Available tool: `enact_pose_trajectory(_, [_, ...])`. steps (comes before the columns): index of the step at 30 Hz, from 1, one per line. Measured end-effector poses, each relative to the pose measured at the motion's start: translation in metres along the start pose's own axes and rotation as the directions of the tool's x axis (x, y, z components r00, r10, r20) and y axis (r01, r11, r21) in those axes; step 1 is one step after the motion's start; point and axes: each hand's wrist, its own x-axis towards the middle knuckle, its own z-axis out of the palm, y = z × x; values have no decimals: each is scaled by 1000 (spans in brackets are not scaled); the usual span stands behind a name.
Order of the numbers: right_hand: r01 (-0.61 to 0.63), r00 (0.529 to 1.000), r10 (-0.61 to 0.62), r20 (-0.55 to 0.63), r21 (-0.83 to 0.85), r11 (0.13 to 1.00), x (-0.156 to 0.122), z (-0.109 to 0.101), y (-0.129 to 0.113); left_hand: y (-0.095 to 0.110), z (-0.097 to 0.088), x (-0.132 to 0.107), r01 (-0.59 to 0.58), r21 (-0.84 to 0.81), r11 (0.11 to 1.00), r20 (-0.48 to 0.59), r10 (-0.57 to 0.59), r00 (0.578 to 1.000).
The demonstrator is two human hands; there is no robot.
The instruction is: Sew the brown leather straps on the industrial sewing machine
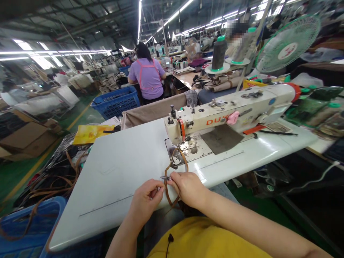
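A narrow brown leather strap (167,196) forms a loop at the front edge of the white sewing table. It runs up to the needle area of the sewing machine (215,116). My left hand (146,199) is closed, with thumb and forefinger pinching at the strap's left side. Small thread snips (164,178) poke out of my right hand (190,188), which is closed around them. Their pointed blades face left, close beside the strap and above my left fingertips. The snips' handle is mostly hidden in the right fingers.
A dark fabric piece (223,138) lies on the machine bed. Brown straps (57,184) hang in a heap left of the table (118,172), above a blue basket (57,208). A green fan (288,46) and thread cones (219,53) stand behind. A co-worker (147,73) sits ahead.
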Motion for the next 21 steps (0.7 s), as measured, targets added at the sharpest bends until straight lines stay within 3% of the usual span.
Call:
enact_pose_trajectory(14, [-59,997,62,-50,66,996,-5,-4,5,-6,-1,-1,37,23,999,35,-38,999])
enact_pose_trajectory(17, [-109,991,119,-69,139,984,-8,-10,10,-17,-28,0,131,65,989,-24,-129,991])
enact_pose_trajectory(19, [-131,985,149,-92,181,975,-12,-14,16,-32,-59,-3,222,126,967,-177,-199,964])
enact_pose_trajectory(21, [-148,976,178,-129,211,966,-18,-17,26,-54,-93,-10,354,245,903,-417,-231,879])
